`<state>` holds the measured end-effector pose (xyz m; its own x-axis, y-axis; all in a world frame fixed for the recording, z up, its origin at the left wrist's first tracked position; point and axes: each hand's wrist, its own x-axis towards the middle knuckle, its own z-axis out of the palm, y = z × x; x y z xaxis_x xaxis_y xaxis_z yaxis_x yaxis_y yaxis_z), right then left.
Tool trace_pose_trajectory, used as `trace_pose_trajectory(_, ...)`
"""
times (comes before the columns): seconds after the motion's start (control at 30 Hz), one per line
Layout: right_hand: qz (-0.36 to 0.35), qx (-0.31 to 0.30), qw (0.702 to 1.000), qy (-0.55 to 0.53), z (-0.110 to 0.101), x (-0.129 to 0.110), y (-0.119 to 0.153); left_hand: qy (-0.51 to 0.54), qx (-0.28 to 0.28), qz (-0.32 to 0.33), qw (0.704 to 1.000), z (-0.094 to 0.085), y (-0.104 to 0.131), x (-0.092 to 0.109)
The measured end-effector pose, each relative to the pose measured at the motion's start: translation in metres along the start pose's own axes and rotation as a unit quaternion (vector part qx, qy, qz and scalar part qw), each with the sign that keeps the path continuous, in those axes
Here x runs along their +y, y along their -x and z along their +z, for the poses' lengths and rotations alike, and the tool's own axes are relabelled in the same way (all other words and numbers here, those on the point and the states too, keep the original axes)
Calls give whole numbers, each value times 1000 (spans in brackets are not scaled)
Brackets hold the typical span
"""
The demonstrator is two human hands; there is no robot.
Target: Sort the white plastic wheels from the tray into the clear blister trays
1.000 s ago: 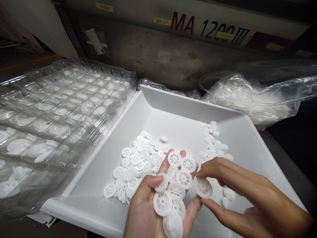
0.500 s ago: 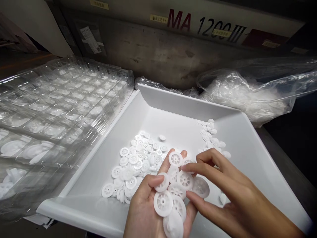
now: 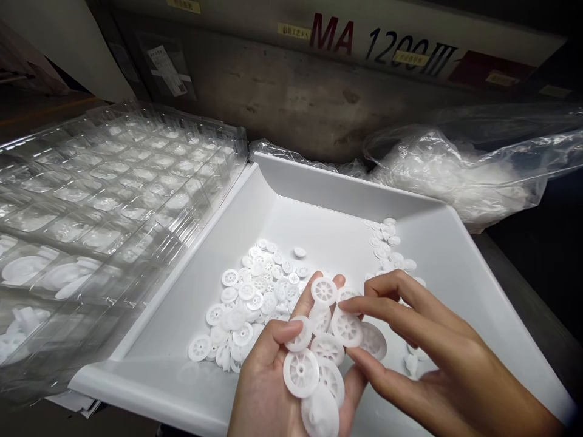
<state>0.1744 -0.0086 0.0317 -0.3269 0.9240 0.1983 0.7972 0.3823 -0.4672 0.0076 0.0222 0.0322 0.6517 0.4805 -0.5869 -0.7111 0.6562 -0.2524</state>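
My left hand [image 3: 273,376] is palm up, cradling several white plastic gears [image 3: 301,372] with spokes and small centre holes; its thumb presses on one of them. My right hand [image 3: 423,346] comes in from the right, its thumb and forefinger pinching a single gear [image 3: 347,328] at the edge of that handful. Beneath both hands is a pale grey tray [image 3: 314,227]. A heap of similar gears [image 3: 248,297] lies in its left part, and a smaller group of gears [image 3: 387,240] lies at the right, partly hidden by my right hand.
Left of the tray stands a stack of clear plastic blister trays [image 3: 104,182], with white parts [image 3: 68,276] in the near pockets. A clear bag [image 3: 460,176] of white material lies behind the tray's right corner. A machine panel [image 3: 273,97] closes off the back.
The pinched gear has shifted slightly right and away from the other gears in my left palm. My right hand has moved a little right with it; my left hand is nearly still.
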Motion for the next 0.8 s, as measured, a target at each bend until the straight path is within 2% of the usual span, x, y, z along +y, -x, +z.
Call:
trace_pose_trajectory(0.37,12,3,1000,-3,-2,0,1,-1,7,-9,1000,2,1,0)
trace_pose_trajectory(0.5,-19,1,1000,-2,-1,-2,2,5,-3,-17,1000,-1,0,1)
trace_pose_trajectory(0.6,-32,25,999,-1,1,-10,2,16,-24,-34,999,-7,-3,1)
trace_pose_trajectory(0.7,-59,46,996,57,3,-19,-1,3,-49,-48,998,-13,-8,0)
trace_pose_trajectory(0.8,-101,26,990,90,0,-23,-6,-10,-75,-54,996,-18,-13,-2)
